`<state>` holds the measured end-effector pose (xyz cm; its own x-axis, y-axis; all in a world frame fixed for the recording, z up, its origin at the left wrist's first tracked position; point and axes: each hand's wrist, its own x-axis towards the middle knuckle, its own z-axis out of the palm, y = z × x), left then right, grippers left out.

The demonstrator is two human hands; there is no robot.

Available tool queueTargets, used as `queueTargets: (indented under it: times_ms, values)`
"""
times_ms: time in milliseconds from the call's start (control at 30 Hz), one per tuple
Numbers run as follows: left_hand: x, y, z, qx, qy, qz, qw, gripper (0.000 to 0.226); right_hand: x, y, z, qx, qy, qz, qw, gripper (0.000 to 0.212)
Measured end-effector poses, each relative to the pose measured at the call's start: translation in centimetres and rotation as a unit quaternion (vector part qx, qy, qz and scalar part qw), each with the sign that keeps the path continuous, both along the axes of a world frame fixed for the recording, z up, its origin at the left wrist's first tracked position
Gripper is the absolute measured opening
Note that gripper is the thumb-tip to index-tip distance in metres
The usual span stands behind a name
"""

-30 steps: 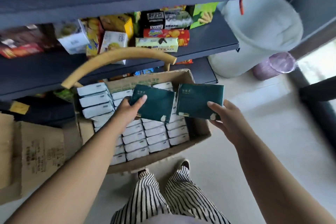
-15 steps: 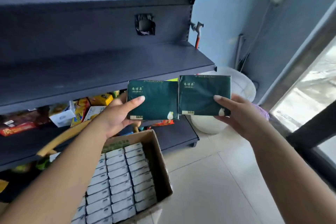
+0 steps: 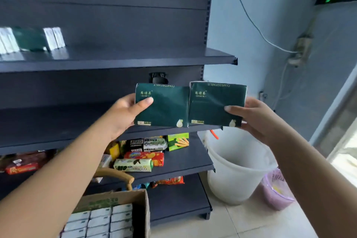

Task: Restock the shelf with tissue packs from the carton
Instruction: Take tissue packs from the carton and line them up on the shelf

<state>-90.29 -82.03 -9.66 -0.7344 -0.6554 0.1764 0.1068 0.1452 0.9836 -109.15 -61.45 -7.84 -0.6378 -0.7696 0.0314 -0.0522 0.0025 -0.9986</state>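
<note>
Cardboard carton (image 3: 144,210) holds rows of white-ended tissue packs (image 3: 100,222).

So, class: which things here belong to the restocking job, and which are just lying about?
Job:
left hand, left tissue pack
right hand, right tissue pack
carton
shelf, packs already placed

Lying about:
snack packets
white bucket
purple basket
</note>
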Motion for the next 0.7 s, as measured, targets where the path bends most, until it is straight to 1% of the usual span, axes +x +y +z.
queueTargets:
  times_ms: [133, 200, 267, 367, 467, 567, 700]
  values:
    - [-3.2, -3.0, 3.9, -0.025, 0.032, -0.006, 0.999, 0.015, -3.2, -3.3, 2.6, -0.025, 0.036, -0.002, 0.999, 0.023]
    - [-5.1, -5.2, 5.5, -0.048, 0.055, 0.002, 0.997, 0.027, -5.3, -5.5, 4.0, -0.039, 0.052, 0.006, 0.998, 0.024]
    - [-7.0, -7.8, 6.5, -0.056, 0.076, 0.034, 0.995, 0.042, -7.3, -8.2, 5.3, -0.048, 0.066, 0.015, 0.997, 0.028]
    - [-9.7, -12.3, 7.6, -0.035, 0.104, 0.094, 0.99, 0.051, -10.3, -13.4, 7.4, -0.057, 0.089, 0.04, 0.994, 0.031]
    - [-11.4, -16.4, 8.7, -0.008, 0.121, 0.159, 0.98, 0.046, -12.8, -19.2, 9.4, -0.066, 0.086, 0.064, 0.992, 0.03]
    - [-12.0, -20.1, 9.1, 0.01, 0.128, 0.186, 0.974, 0.035, -15.1, -25.3, 10.3, -0.04, 0.105, 0.111, 0.987, 0.039]
    - [-11.9, -24.7, 8.6, 0.007, 0.103, 0.219, 0.97, 0.042, -16.7, -31.7, 10.5, -0.025, 0.108, 0.172, 0.979, 0.034]
